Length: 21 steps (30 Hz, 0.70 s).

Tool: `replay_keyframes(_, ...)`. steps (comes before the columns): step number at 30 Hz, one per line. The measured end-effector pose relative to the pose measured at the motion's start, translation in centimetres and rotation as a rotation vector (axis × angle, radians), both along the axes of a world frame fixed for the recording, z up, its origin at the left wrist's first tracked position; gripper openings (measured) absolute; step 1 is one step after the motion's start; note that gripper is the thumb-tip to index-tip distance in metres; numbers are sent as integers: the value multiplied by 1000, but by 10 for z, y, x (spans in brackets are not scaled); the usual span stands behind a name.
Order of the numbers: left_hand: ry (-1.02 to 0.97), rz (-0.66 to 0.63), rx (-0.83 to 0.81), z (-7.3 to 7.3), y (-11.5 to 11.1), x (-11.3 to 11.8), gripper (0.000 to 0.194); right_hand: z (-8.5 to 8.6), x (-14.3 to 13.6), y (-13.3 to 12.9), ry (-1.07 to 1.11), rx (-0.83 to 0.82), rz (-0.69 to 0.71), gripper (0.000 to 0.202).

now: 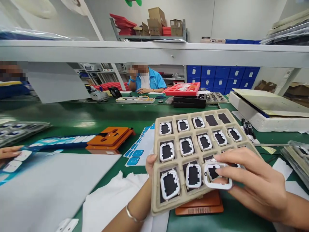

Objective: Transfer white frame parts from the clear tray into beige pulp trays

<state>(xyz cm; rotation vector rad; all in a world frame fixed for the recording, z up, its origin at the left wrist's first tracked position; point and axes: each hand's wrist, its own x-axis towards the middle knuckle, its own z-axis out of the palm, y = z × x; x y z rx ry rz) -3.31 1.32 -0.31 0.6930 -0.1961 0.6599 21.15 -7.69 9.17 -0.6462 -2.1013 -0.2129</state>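
Green worktop (70, 113) spreads out on every side of the beige tray (155, 183), and beyond the tray a seated person in a blue shirt (156, 80) is at the far side, with blue bins (222, 75) behind and to the right. Far left of the tray, another person's hand (9, 153) touches a blue-and-white strip (67, 140). Next, nearer the tray, come a large white sheet (62, 183), an orange block (108, 137) and a white cloth (116, 196); just left of the tray lies a sheet of blue stickers (134, 153).

The left hand (150, 166) is clamped on the tray's left edge, thumb over the rim, the other fingers hidden beneath. White frames sit in many of the tray's cells; two cells at the back right show only dark pads. Under the tray's near edge is a brown block (200, 206).

Over the tray's front row, the right hand (260, 183) pinches a white frame (217, 185), tilted, with two fingertips over it and another digit visible through its opening. Whether this frame touches the tray, I cannot tell. Right of the tray lie black markers (248, 128) and a white foam box (265, 120).
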Motion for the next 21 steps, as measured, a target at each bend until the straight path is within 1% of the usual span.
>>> replay_keyframes(4,16,14,-42,-9,4,-6,73,3,-2,2,-22,54,-6,14)
replay_keyframes(6,29,23,-25,-11,5,-7,76,4,-2,4,-17,78,-11,14)
replay_keyframes(9,55,90,-9,-9,3,-5,78,6,-1,5,4,84,5,16)
replay_keyframes(12,30,137,-10,-5,1,-3,76,10,1,4,20,52,12,14)
replay_keyframes(16,25,136,-1,-2,-1,-2,74,13,3,2,22,28,-2,11)
replay_keyframes(21,51,151,-19,-2,0,-3,72,14,2,1,10,9,-1,14)
